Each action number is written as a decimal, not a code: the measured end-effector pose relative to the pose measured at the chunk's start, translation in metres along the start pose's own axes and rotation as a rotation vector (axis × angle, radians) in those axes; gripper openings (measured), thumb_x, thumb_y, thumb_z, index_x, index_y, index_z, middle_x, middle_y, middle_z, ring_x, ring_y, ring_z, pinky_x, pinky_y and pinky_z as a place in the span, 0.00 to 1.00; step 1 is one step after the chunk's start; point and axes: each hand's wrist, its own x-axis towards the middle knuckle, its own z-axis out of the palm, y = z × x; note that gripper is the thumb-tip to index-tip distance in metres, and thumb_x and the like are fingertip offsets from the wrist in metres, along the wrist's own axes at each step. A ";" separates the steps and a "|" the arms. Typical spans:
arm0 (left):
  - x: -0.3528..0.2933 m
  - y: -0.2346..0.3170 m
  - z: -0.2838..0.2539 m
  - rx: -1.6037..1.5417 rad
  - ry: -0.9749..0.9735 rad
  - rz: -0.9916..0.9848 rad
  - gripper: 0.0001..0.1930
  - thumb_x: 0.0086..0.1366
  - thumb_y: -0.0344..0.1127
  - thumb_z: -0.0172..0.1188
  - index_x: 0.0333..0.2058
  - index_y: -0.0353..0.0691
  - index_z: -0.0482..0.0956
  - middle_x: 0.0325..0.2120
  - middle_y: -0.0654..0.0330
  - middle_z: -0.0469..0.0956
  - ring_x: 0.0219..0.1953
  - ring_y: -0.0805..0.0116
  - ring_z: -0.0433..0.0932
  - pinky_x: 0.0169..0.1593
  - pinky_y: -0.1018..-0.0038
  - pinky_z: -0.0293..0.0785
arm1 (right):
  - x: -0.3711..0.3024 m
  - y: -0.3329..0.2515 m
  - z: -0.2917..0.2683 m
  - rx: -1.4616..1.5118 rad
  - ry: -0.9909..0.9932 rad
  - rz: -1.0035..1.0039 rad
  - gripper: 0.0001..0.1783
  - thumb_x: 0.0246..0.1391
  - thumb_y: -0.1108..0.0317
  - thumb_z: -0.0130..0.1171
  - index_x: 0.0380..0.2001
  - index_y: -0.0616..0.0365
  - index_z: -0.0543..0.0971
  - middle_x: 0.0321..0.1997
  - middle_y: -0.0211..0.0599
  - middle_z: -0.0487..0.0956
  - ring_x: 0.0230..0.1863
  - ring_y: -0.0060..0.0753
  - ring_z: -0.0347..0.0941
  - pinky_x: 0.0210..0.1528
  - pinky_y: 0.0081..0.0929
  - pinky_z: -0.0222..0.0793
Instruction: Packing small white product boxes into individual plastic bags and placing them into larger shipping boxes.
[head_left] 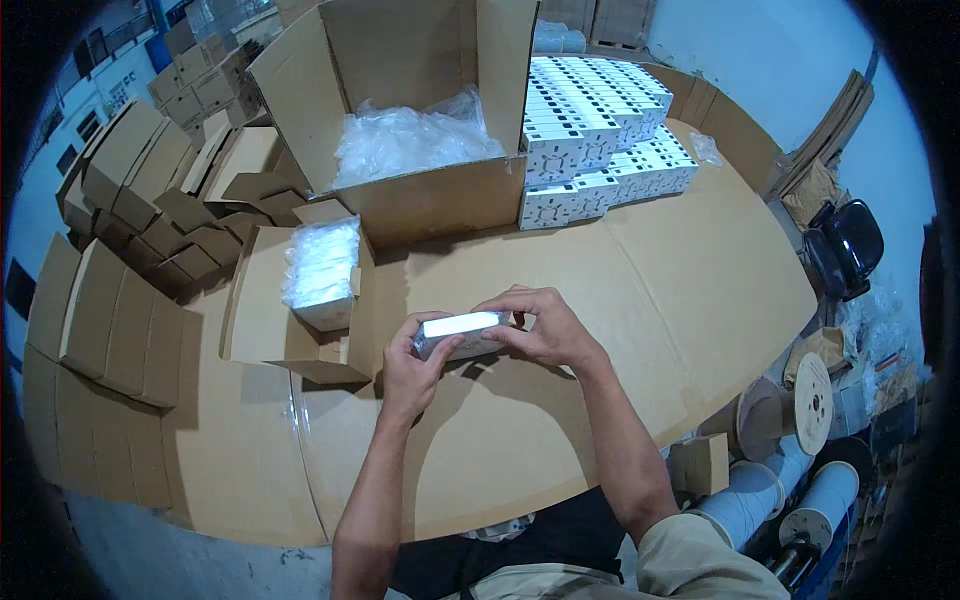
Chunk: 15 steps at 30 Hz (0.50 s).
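Note:
Above the middle of the cardboard-covered table, I hold a small white box [462, 325] with what looks like clear plastic wrap about its left end. My left hand [413, 365] is closed round that left end, thumb on the near side. At the right end, my right hand [540, 325] grips with fingers on top and thumb in front. Left of my hands stands an open carton [262, 295], part filled with a row of plastic-wrapped white boxes [325, 265]. Behind it, a larger open carton [440, 200] is heaped with clear plastic bags [415, 140].
Stacked white printed boxes [600, 125] stand at the back right of the table [700, 300]. Folded brown cartons [110, 330] line the left side. Beyond the right edge are a black chair [845, 250], cable spools [810, 400] and film rolls [745, 500].

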 end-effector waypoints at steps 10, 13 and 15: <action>-0.004 -0.009 0.001 0.094 -0.004 -0.020 0.14 0.69 0.36 0.64 0.48 0.36 0.74 0.37 0.60 0.79 0.39 0.73 0.76 0.44 0.73 0.75 | 0.008 0.000 -0.003 -0.097 -0.034 -0.039 0.15 0.53 0.68 0.69 0.44 0.60 0.84 0.37 0.45 0.85 0.35 0.39 0.81 0.41 0.34 0.77; -0.004 -0.014 0.000 0.155 0.003 0.013 0.15 0.70 0.38 0.62 0.49 0.35 0.72 0.36 0.55 0.80 0.38 0.69 0.78 0.42 0.70 0.76 | 0.011 0.002 -0.003 -0.083 -0.048 -0.027 0.15 0.53 0.69 0.68 0.44 0.61 0.84 0.38 0.47 0.85 0.36 0.41 0.82 0.43 0.34 0.78; -0.004 -0.014 0.001 0.195 0.006 0.017 0.16 0.71 0.39 0.61 0.49 0.35 0.71 0.35 0.53 0.80 0.38 0.66 0.79 0.42 0.68 0.76 | 0.010 0.003 -0.003 -0.072 -0.054 -0.007 0.15 0.53 0.69 0.68 0.44 0.61 0.84 0.38 0.47 0.85 0.36 0.41 0.82 0.43 0.34 0.78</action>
